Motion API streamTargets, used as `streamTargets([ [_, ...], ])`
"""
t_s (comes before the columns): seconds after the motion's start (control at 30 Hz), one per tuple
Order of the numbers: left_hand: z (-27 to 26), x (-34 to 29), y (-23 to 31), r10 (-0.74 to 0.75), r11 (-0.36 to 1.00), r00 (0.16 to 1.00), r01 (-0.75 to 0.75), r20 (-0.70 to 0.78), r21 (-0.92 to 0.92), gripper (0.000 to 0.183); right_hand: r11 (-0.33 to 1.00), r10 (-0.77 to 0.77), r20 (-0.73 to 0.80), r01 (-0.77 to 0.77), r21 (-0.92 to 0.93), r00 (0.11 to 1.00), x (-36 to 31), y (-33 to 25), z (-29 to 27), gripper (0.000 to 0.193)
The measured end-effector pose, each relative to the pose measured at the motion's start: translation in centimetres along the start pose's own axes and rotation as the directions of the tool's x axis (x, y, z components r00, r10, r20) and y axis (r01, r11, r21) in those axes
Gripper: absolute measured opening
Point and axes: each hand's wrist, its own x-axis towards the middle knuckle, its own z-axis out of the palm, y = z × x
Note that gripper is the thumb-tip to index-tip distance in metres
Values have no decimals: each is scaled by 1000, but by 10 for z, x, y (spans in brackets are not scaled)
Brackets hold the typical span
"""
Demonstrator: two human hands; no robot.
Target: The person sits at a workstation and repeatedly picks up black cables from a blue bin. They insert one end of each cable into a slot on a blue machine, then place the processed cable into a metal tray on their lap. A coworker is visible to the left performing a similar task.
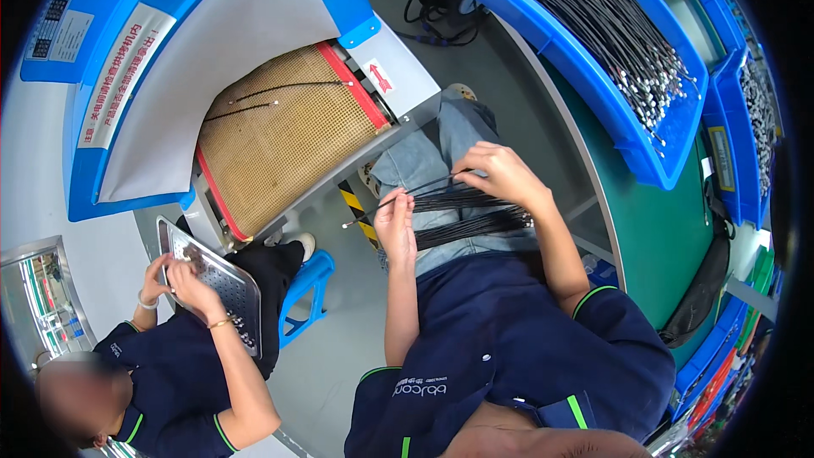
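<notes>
A thin black cable [432,182] stretches between my two hands above my lap. My left hand [396,222] pinches it, and its metal-tipped end sticks out to the left. My right hand [502,175] is closed on the same cable farther along, fingertips together. Beneath the hands, bundles of similar black cables [475,229] lie across my thighs, some with pale metal ends at the right. Ahead to the left is a mesh conveyor belt [284,131] with red edges, coming out of a blue and grey machine [246,8]. A few black cables [254,105] rest on it.
A co-worker at the left handles small parts in a metal tray [246,293], beside a blue stool [307,293]. At the right, a green table [632,229] bears a blue bin [657,174] full of black cables. More blue bins [736,195] stand beyond.
</notes>
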Motion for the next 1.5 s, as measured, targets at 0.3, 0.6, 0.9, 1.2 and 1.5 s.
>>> streamTargets([
  [0.3,-4,2,4,15,1000,1000,-15,-19,22,14,999,42,27,-41,-34,999,0,-2,-9,13],
  [0.6,0,3,3,7,999,1000,-9,23,54,14,1000,18,-11,-18,-7,1000,0,2,-4,13],
  [0.9,-18,4,19,77,997,993,-79,-86,-14,16,984,151,-3,-150,95,989,-6,15,-21,11],
  [1.2,-25,3,22,90,996,993,-92,-76,-19,15,970,161,-44,-149,191,986,-7,8,-20,11],
  [1.5,-24,2,22,84,996,995,-85,-46,-17,15,976,93,-88,-73,203,992,-10,10,-18,10],
])
